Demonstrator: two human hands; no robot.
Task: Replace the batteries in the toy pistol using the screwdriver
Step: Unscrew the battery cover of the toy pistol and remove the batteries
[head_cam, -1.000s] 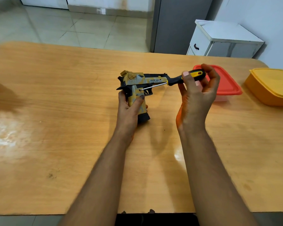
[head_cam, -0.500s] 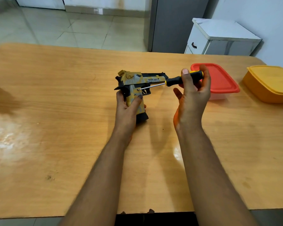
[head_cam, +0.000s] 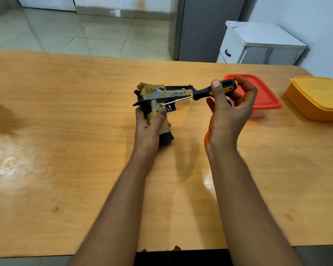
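A yellow, grey and black toy pistol (head_cam: 161, 95) stands over the middle of the wooden table (head_cam: 65, 131), barrel pointing right. My left hand (head_cam: 148, 127) grips its handle from below, thumb across the grip. My right hand (head_cam: 229, 108) pinches the black and yellow handle of a screwdriver (head_cam: 206, 92) between thumb and fingers. The thin metal shaft runs left and slightly down, and its tip touches the upper part of the grip just behind the trigger.
A clear box with a red lid (head_cam: 261, 95) sits just behind my right hand. A yellow lidded box (head_cam: 317, 96) stands at the table's right edge. Beyond the table are a white cabinet (head_cam: 258, 43) and a grey door.
The pistol and the screwdriver tip have stayed in place. My right fingers have shifted around the screwdriver handle, as in a turn. The view moved slightly.
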